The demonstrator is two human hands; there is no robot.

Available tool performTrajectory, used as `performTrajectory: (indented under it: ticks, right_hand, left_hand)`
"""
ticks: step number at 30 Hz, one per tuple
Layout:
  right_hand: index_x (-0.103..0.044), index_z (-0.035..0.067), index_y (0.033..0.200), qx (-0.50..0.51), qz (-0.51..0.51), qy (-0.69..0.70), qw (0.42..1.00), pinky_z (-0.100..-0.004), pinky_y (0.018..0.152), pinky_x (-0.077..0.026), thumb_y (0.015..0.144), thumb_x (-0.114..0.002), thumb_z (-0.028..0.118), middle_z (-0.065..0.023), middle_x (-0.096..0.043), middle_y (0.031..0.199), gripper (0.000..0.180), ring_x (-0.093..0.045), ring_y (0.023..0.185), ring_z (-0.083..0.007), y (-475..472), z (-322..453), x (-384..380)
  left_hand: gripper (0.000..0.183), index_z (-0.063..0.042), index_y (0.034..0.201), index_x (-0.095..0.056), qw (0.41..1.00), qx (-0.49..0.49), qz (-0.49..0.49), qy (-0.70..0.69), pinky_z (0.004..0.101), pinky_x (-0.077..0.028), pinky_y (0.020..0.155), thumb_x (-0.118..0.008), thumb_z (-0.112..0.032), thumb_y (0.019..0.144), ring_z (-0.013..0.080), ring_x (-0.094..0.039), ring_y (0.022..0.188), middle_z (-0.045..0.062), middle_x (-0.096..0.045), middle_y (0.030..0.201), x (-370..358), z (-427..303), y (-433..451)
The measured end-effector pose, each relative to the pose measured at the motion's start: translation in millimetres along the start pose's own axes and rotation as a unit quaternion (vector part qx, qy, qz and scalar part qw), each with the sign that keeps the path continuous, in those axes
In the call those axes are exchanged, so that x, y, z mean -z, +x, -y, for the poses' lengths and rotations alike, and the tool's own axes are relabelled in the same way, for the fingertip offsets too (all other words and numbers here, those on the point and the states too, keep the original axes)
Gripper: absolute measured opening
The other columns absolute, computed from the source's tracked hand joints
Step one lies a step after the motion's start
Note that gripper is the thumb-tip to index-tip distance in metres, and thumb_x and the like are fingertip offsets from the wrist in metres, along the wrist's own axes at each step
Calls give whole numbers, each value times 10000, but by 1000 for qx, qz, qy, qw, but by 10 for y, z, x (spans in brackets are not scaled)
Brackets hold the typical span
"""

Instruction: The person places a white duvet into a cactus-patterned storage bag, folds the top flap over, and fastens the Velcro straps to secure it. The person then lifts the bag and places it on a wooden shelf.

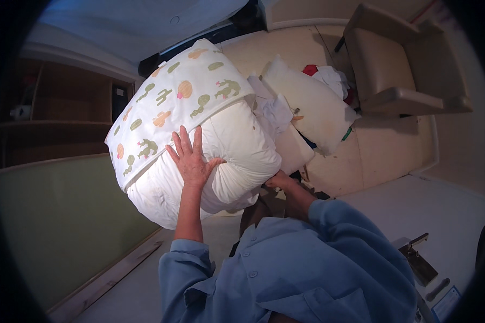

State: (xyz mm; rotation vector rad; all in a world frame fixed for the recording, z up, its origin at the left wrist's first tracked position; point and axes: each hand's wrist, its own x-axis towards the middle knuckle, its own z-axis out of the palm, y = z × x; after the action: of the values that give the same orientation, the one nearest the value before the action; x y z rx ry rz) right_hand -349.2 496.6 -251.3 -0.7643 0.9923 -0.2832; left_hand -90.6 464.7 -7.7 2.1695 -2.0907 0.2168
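Note:
A bulky folded white quilt [246, 149] fills the middle of the view. A white cloth printed with green and orange cacti [178, 93] covers its far part. My left hand [192, 163] lies flat on the quilt with fingers spread, the fingertips reaching the border of the printed cloth. Deep creases run in the quilt beside my left thumb. At the quilt's near right corner, my right hand [281, 179] is curled around its lower edge, with some fingers hidden beneath.
A cream pillow [311, 105] and crumpled white cloth [277, 113] lie beyond the quilt. Red and white fabric [331, 80] sits by a beige armchair [388, 68]. Wooden shelving [72, 101] and a green panel [64, 210] stand left. A door handle [418, 258] is at lower right.

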Motion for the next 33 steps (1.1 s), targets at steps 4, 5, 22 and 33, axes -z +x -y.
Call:
performTrajectory:
  ticks: [4,5,22,33]
  right_hand:
    - [-628,6,1132,29,-49,-12,998,-319,608,-516,703,-708,23,-89,-685,892,437,-632,746,-152,70,-40,-73]
    - [-633,5,1122,35,-61,-21,997,-318,606,-516,700,-705,14,-89,-685,883,428,-632,741,-150,61,-32,-88]
    - [-643,8,1155,41,-81,24,996,-319,564,-536,744,-626,-47,-94,-703,840,415,-656,651,-165,-447,530,-300]
    - [-458,-11,1353,75,0,157,985,-383,913,-494,712,-693,3,-148,-575,1282,683,-571,1137,-246,-237,-42,-69]
  left_hand:
    - [1179,-175,1524,-295,1000,1,21,-17,626,-35,1152,-758,-689,570,420,-110,1469,170,-169,1596,163,-75,69]
    - [1180,-169,1523,-295,999,6,27,-19,621,-40,1155,-771,-674,569,414,-115,1470,169,-174,1594,195,-94,66]
    - [505,-33,1242,-557,850,144,217,-457,349,-468,865,-772,-226,828,230,-602,951,83,-636,1013,-13,-1334,-1636]
    - [872,-17,1474,-285,444,388,160,-792,462,-343,1108,-567,-611,902,346,-456,1293,190,-421,1438,-890,-1185,-1488]
